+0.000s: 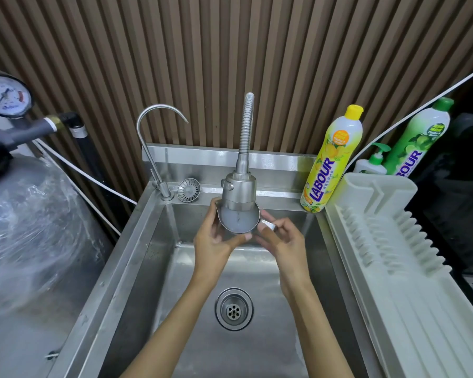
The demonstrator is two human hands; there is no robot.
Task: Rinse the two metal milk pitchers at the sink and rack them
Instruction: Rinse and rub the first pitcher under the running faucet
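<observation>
One small stainless steel milk pitcher (239, 221) is in view, held over the back of a stainless steel sink basin (137, 263) and directly under the wide metal spray head of a flexible coiled faucet (239, 190). The pitcher's mouth faces up and it holds cloudy, whitish water, so rinsing appears to be under way.

The left hand (213, 241) cups the pitcher's left side and base, fingers curled around the body and the thumb reaching under its near edge. The right hand (280, 241) is closed on the pitcher's looped metal handle, which sticks out to the right, pinched between thumb and fingers. Both forearms reach up from the bottom of the view, above the round metal drain (234, 309).

To the right of the sink, touching its rim, sits a long white plastic dish rack (393, 268) with upright ribs. Nothing rests on the part that shows; its far right edge runs out of view. Behind it stand a tall yellow dish soap bottle (331, 159), a green one (418, 137), and a small white pump bottle (372, 163). A thin curved metal tap (155, 126) and a loose metal strainer (189, 189) sit at the sink's back left.

Judged from this, the task is at an early stage: the first pitcher is still being rinsed and not yet racked. The second pitcher is nowhere in view, so its state cannot be told.
</observation>
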